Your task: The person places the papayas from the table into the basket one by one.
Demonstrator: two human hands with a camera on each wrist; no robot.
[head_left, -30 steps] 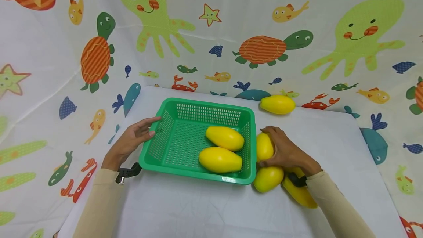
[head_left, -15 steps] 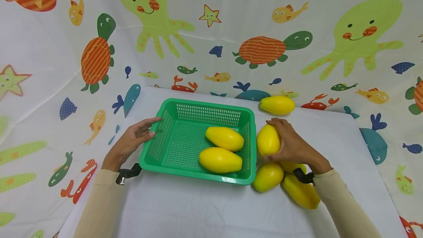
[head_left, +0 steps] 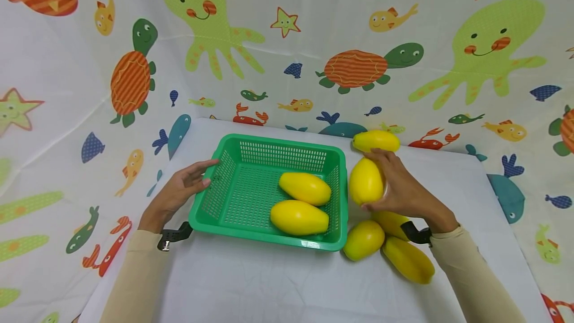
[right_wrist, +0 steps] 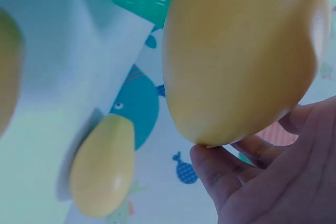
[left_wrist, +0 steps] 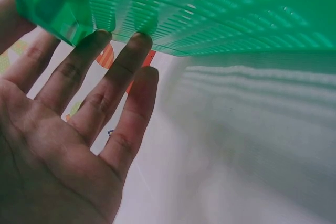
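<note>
A green plastic basket (head_left: 251,188) with slotted walls stands in the middle of the table, holding two yellow papayas, an upper papaya (head_left: 306,188) and a lower papaya (head_left: 299,217). At its left end, my left hand (head_left: 181,188) touches the wall with extended fingers, and the left wrist view shows the fingertips against the green slots (left_wrist: 126,9). To the right of the basket my right hand (head_left: 399,188) grips another papaya (head_left: 366,182) between thumb and fingers. In the right wrist view this papaya (right_wrist: 241,61) appears large, raised off the table.
Below the right hand lie several papayas, including a front papaya (head_left: 364,241) beside the basket and a right papaya (head_left: 409,259). A single papaya (head_left: 376,140) rests at the table's back edge. A curtain (head_left: 269,14) printed with sea animals hangs behind the white table (head_left: 251,283).
My right hand has lifted the papaya from beside the basket and shifted it slightly back and to the right, uncovering a papaya underneath. The left hand and basket have stayed in place.
</note>
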